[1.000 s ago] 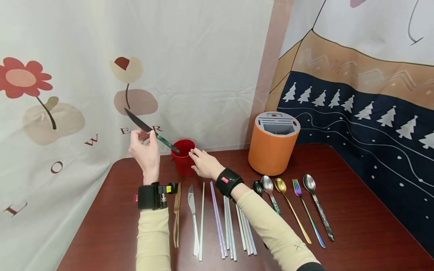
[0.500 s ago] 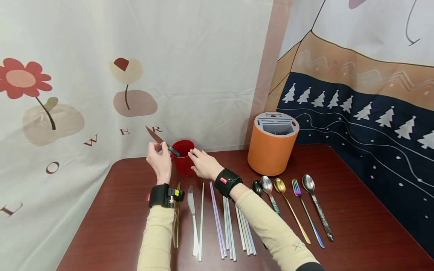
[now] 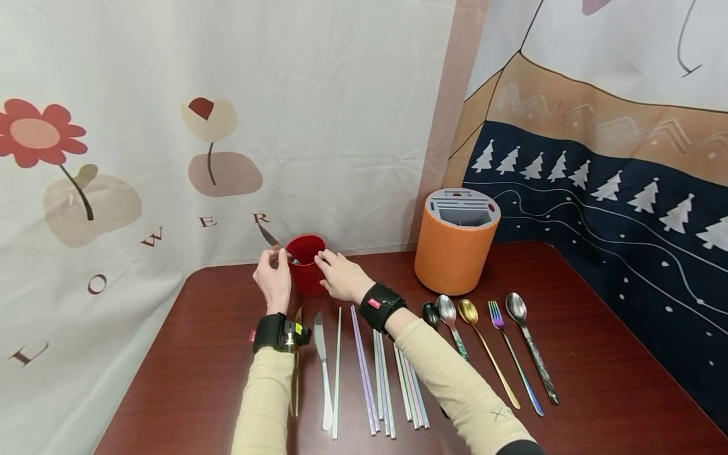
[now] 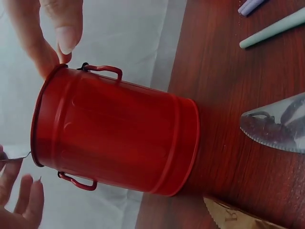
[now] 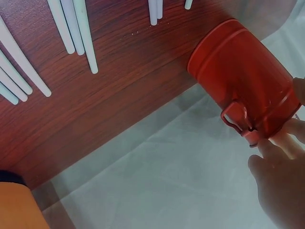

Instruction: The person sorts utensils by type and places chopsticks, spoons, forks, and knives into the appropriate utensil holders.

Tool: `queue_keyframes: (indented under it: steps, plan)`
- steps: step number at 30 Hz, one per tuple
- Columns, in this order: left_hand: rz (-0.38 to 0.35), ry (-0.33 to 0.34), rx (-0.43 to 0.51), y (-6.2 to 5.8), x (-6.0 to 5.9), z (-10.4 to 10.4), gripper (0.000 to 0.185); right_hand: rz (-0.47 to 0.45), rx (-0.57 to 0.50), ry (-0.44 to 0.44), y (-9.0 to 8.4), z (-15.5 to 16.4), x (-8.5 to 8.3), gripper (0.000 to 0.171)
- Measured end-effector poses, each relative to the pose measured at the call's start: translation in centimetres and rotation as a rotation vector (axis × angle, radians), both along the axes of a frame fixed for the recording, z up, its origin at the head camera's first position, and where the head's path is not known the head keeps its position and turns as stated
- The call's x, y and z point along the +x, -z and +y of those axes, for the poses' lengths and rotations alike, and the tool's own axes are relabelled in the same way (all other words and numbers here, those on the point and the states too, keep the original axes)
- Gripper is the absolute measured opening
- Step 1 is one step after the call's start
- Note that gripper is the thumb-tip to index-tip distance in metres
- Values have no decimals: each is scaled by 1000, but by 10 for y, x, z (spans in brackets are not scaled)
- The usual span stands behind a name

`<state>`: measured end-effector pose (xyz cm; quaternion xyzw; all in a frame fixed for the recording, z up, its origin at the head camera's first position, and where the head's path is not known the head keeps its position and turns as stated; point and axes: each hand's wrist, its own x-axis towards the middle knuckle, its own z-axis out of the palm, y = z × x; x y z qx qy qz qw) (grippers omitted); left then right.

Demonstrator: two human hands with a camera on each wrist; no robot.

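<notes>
A knife (image 3: pixel 268 236) with a dark patterned handle slants over the small red bucket (image 3: pixel 307 278), blade pointing up and left. My left hand (image 3: pixel 274 278) pinches it between thumb and fingers, at the left of the bucket. The handle end reaches down into the bucket's mouth; its tip is hidden inside. On the opposite side, my right hand (image 3: pixel 347 277) holds the bucket's rim, with fingertips at the edge in the right wrist view. The bucket has small side handles, as the left wrist view shows.
An orange cylindrical holder (image 3: pixel 455 253) with a slotted grey top stands at the back right. In front lie a gold knife (image 3: pixel 296 379), a silver knife (image 3: pixel 324 366), several chopsticks (image 3: pixel 364 366), several spoons (image 3: pixel 536 347) and a rainbow fork (image 3: pixel 514 357). Curtains hang behind the table.
My left hand has moved right and slightly down toward the bucket, bringing the knife's handle into its mouth. The knife sits lower than before. My right hand stays at the rim.
</notes>
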<state>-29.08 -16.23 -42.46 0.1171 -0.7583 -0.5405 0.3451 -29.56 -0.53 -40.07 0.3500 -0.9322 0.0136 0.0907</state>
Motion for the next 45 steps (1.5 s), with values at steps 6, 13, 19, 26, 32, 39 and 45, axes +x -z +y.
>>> queue_keyframes:
  steps: [6,13,19,26,32,39,45]
  plan:
    - [-26,-20,8,1,-2,-2,26,-2,5,2,0,-1,0,54]
    - [-115,15,29,-2,-3,-6,30,-3,-1,8,1,-1,0,54]
    - [-167,48,52,-2,-3,-6,31,-6,-2,6,1,0,-1,54]
    - [-185,84,26,1,4,-11,28,1,14,16,2,0,-1,55]
    - [-306,121,-90,6,22,-21,29,-2,19,21,1,-2,-1,55]
    - [-503,215,-297,6,54,-28,35,9,4,23,1,-3,-1,54]
    - [-655,292,-506,5,75,-28,31,5,6,27,3,-2,-3,55]
